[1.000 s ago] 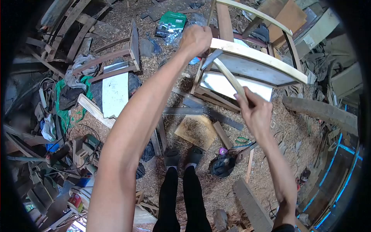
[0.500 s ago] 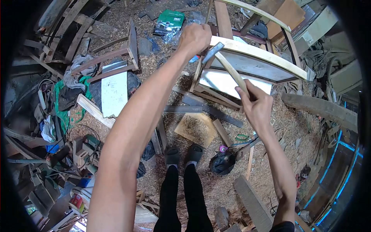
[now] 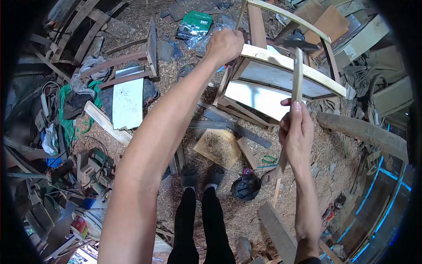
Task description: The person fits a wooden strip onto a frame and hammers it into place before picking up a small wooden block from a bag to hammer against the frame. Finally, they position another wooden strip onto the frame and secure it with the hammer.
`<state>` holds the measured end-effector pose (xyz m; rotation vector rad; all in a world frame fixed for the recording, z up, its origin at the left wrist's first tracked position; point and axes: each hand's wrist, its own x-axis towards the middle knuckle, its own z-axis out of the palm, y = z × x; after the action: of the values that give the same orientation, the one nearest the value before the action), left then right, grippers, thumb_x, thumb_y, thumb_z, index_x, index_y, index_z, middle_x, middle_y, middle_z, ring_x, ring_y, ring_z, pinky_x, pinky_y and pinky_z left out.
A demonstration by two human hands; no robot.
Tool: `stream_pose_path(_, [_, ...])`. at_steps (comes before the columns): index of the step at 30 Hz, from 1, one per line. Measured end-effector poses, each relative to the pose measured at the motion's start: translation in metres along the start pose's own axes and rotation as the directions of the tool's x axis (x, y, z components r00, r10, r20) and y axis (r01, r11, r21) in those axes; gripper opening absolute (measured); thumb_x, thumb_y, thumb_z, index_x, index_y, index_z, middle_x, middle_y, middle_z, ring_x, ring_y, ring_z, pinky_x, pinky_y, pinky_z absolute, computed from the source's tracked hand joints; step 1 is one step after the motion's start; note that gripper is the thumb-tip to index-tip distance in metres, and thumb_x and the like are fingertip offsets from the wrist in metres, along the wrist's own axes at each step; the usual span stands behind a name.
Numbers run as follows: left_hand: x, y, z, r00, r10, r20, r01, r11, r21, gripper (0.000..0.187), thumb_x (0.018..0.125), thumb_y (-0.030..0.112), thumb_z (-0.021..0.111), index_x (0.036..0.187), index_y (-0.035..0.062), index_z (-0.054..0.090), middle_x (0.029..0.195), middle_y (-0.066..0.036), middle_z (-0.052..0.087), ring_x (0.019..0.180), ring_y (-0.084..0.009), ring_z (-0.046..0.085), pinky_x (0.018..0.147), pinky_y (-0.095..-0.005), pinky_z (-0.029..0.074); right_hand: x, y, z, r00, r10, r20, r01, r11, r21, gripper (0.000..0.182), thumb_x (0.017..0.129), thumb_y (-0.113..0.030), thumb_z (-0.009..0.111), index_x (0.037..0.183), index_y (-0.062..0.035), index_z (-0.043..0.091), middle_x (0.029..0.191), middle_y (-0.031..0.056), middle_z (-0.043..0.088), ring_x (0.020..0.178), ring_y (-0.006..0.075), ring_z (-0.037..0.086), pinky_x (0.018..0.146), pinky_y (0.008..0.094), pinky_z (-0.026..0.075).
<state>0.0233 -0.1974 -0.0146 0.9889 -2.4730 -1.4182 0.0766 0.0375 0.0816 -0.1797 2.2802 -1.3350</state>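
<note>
My left hand [image 3: 225, 44] grips the near left corner of a pale wooden frame [image 3: 290, 61], a piece of furniture under construction that stands on the sawdust floor. My right hand [image 3: 296, 131] is closed around the wooden handle of a hammer [image 3: 298, 70]. The hammer stands nearly upright, its dark metal head up above the frame's curved top rail, away from the corner that my left hand holds.
Sawdust covers the floor. Planks, offcuts and a white board [image 3: 127, 103] lie to the left, with power tools [image 3: 94, 165] and cables beyond. A green box [image 3: 193, 24] lies behind the frame. A dark bag [image 3: 246, 187] and my feet [image 3: 202, 176] are below. A thick beam [image 3: 365, 132] lies right.
My right hand has swung the hammer up and to the right, from head-down against the frame's left corner to nearly upright above the rail. My left hand stays on the corner.
</note>
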Motion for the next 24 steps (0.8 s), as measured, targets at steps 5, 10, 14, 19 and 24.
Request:
stream_pose_path(5, [0.001,-0.002,0.004,0.999,-0.002,-0.038,0.004,0.999,0.042,0.047,0.087,0.030,0.041,0.089,-0.0099,0.067,0.092,-0.033,0.063,0.094,-0.0464,0.062,0.087,-0.0467,0.049,0.007,0.006,0.000,0.993,-0.117,-0.008,0.106,0.925,-0.365,0.039,0.101,-0.036,0.040,0.094,0.0000,0.054,0.052,0.0066,0.045,0.044,0.0183,0.045,0.044,0.0346,0.034])
stream_pose_path(10, [-0.010,0.001,0.003,0.995,0.050,-0.082,-0.048,0.998,0.034,0.047,0.087,0.030,0.041,0.084,-0.0079,0.068,0.086,-0.032,0.064,0.088,-0.0463,0.063,0.083,-0.0481,0.050,0.013,0.007,0.009,0.977,-0.212,0.004,0.174,0.790,-0.588,0.036,0.100,-0.030,0.041,0.086,0.0019,0.050,0.052,0.0218,0.048,0.046,0.0387,0.049,0.047,0.0439,0.037])
stream_pose_path(14, [-0.007,0.001,0.004,0.993,0.039,-0.107,-0.034,0.998,0.047,0.047,0.087,0.030,0.042,0.082,-0.0077,0.068,0.085,-0.032,0.063,0.086,-0.0461,0.063,0.081,-0.0484,0.050,0.014,-0.003,0.003,0.985,-0.170,0.025,0.150,0.776,-0.612,0.033,0.100,-0.028,0.041,0.087,0.0012,0.049,0.053,0.0221,0.051,0.047,0.0409,0.052,0.046,0.0466,0.037])
stream_pose_path(19, [-0.005,-0.003,0.005,0.992,0.072,-0.107,-0.068,0.997,0.036,0.046,0.087,0.030,0.041,0.082,-0.0076,0.068,0.085,-0.032,0.064,0.086,-0.0460,0.063,0.081,-0.0482,0.050,0.012,0.008,0.010,0.987,-0.159,0.026,0.143,0.795,-0.590,0.033,0.100,-0.028,0.041,0.086,0.0010,0.049,0.053,0.0226,0.051,0.049,0.0424,0.054,0.046,0.0469,0.037])
stream_pose_path(24, [-0.009,-0.001,0.005,0.992,0.071,-0.105,-0.070,0.997,0.020,0.046,0.087,0.029,0.041,0.082,-0.0074,0.068,0.086,-0.031,0.064,0.087,-0.0461,0.063,0.083,-0.0483,0.050,0.006,-0.005,0.008,0.965,-0.263,-0.011,0.206,0.780,-0.591,0.033,0.100,-0.027,0.041,0.087,0.0015,0.049,0.053,0.0228,0.051,0.050,0.0430,0.054,0.045,0.0461,0.037])
